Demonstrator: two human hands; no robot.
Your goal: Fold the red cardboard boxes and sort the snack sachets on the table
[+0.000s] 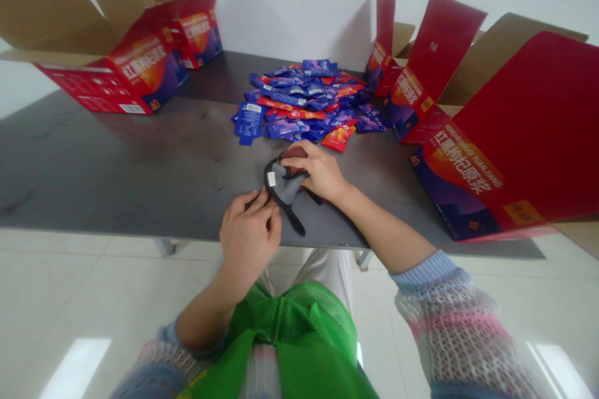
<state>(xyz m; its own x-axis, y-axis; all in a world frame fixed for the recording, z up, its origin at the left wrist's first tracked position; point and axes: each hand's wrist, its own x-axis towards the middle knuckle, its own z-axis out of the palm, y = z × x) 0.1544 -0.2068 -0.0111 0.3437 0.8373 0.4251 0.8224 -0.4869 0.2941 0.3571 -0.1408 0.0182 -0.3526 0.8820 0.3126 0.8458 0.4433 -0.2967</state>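
A small folded cloth item [286,188] lies near the front edge of the table, grey inside and maroon outside, with black edging, black straps and a white label. Its exact kind I cannot make out. From the right, my right hand [321,169] grips its top, fingers closed over the maroon and black fabric. At its left side, my left hand [250,227] has its fingers bent down against the black edge, with a bit of dark material under the fingertips. The fingertips of the left hand are partly hidden.
Behind the hands is a pile of blue and red sachets [304,100] on the dark grey table [116,162]. Open red cartons [145,75] stand at the left. More open red cartons [472,181] with raised flaps flank the right side. A white wall [299,6] is behind.
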